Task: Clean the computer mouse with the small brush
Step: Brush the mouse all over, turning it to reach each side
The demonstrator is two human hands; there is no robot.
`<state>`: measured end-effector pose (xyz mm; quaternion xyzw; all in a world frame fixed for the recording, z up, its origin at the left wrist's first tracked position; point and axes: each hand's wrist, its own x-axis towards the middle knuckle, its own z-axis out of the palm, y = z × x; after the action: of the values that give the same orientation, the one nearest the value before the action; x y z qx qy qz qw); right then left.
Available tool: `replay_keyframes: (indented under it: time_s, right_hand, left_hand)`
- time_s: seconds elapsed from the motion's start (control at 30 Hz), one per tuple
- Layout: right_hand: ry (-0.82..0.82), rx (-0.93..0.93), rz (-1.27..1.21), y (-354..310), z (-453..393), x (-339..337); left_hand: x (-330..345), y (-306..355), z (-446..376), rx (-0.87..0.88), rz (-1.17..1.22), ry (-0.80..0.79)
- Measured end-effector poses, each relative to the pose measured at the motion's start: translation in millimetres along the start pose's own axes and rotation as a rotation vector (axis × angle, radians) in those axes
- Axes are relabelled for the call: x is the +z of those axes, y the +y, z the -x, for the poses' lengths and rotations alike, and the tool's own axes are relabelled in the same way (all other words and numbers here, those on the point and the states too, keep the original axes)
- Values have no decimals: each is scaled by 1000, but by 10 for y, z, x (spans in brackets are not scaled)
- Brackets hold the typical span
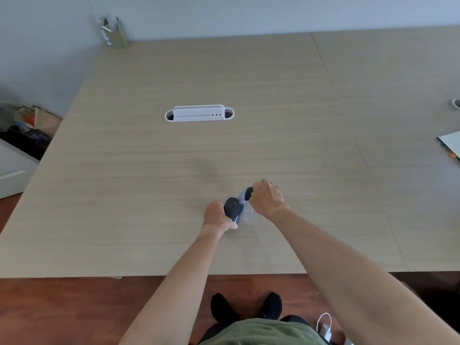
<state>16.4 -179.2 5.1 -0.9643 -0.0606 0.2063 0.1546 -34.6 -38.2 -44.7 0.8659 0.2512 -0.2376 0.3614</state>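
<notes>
A person stands at a wide wooden counter, both bare arms reaching over its near edge. One counter section fills the view, with a second adjoining on the right past a seam. One white cable tray is set into the middle, well beyond the hands, and one small box stands at the far left corner.

Near the front edge, the left hand has its fingers wrapped around the left side of the one black mouse, tilting it up off the counter. The right hand is closed in a fist around the dark handle of the one brush, whose pale bristles, blurred, meet the mouse's far right edge.

The mouse looks light, rigid and smooth-shelled, likely to slip under sideways brushing, so a firm hold across its flanks seems best, leaving wheel and seams exposed. The brush appears light, its bristles soft; the handle is the place to hold it.
</notes>
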Motion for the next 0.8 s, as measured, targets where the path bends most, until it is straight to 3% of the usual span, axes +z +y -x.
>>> replay_keyframes:
  time_s: [0.17,0.33,0.43,0.53,0.67,0.73,0.8]
  right_hand:
    - [-153,-92,-109,-102,-63,53]
    - [14,-29,30,-91,-60,14]
    - [-95,-31,-171,-93,-125,44]
    - [-206,-26,-130,-99,-84,71]
    - [32,-5,118,-70,-58,58]
    - [31,-20,-2,-72,-65,50]
    - [-76,-16,-163,-77,-110,60]
  left_hand:
    - [9,10,5,-11,8,10]
    - [1,-1,2,-15,5,1]
    - [9,0,8,-7,16,16]
    - [7,1,12,-9,24,16]
    - [-5,10,21,-5,6,12]
    - [-1,10,21,2,13,18]
    - [-4,19,38,9,18,26]
